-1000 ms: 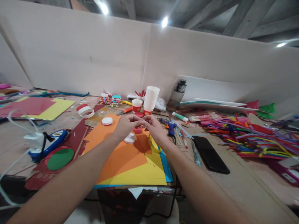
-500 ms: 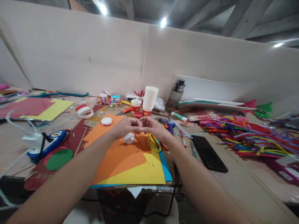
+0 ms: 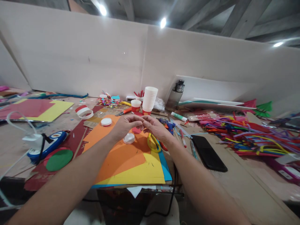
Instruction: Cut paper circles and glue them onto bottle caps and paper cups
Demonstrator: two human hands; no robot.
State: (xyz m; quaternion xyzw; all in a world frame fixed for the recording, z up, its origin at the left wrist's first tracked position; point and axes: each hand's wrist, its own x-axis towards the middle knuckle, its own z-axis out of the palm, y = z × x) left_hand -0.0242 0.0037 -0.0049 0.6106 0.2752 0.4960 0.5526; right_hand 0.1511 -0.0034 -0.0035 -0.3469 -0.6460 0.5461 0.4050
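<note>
My left hand (image 3: 127, 125) and my right hand (image 3: 155, 127) meet at the fingertips above the orange paper (image 3: 119, 159). Both are pinched closed; anything between the fingers is too small to make out. Just below my left hand lies a white cup base (image 3: 128, 138), with a red piece (image 3: 136, 130) beside it. A second white-and-red cup base (image 3: 106, 122) sits to the left. Under my right hand is a coil of yellow strips (image 3: 153, 144). Yellow paper (image 3: 133, 176) shows beneath the orange sheet.
Stacked paper cups (image 3: 150, 97) and a red-and-white cup (image 3: 136, 106) stand behind my hands. To the right lie a black phone (image 3: 209, 153), a blue glue gun (image 3: 170, 126) and colourful pipe cleaners (image 3: 253, 134). A green disc (image 3: 59, 160) lies left, near a blue power strip (image 3: 50, 145).
My fingertips have shifted slightly and my left fingers are more curled. More of the red piece below them now shows. The view has moved very little.
</note>
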